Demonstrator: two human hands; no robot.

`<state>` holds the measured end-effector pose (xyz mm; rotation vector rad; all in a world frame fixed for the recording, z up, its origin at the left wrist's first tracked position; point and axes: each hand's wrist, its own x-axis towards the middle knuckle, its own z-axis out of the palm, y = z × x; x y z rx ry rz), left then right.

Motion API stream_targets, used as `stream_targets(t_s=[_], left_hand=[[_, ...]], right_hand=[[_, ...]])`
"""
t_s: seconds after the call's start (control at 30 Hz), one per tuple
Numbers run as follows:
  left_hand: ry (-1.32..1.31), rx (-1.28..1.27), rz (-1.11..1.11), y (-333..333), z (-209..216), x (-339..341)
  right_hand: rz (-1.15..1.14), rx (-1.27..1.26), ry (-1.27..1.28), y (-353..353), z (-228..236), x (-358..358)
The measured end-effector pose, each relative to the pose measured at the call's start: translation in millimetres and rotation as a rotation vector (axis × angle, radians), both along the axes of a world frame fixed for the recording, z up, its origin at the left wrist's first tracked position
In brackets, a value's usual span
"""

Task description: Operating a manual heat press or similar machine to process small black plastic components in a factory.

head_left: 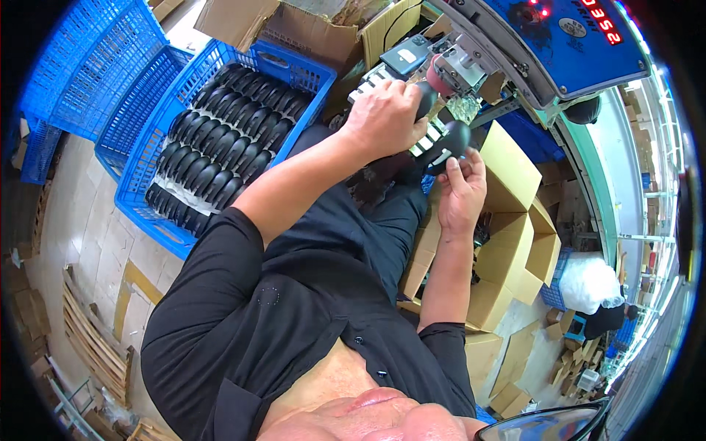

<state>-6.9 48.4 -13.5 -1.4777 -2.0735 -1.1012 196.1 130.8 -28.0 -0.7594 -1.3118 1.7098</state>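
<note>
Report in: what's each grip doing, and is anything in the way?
Left grip holding a black rounded piece. Right grip at a second black piece; hold unclear. Pink pad close beside left grip's piece.

Machine head [460, 70] blocks ahead, carton [507, 239] beside right hand [462, 195]; room above lap [360, 228].

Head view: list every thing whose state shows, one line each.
Left hand: closed on a black curved shell
Right hand: fingers bent, at another black curved shell; grip unclear
Red digital display: lit
Blue plastic crate: open-topped, holding rows of black curved shells
Cardboard box by right forearm: flaps open
</note>
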Motion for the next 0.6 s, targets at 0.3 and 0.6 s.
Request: stream_targets(t_s=[0.3, 0.6], left_hand=[[-0.149, 0.030, 0.134, -98, -14, -39], [-0.532, -0.380, 0.478, -269, -73, -91]], right_hand=[[0.083, 0.201, -0.057, 15, -3, -95], [-0.015, 0.180, -0.155, 23, -40, -37]])
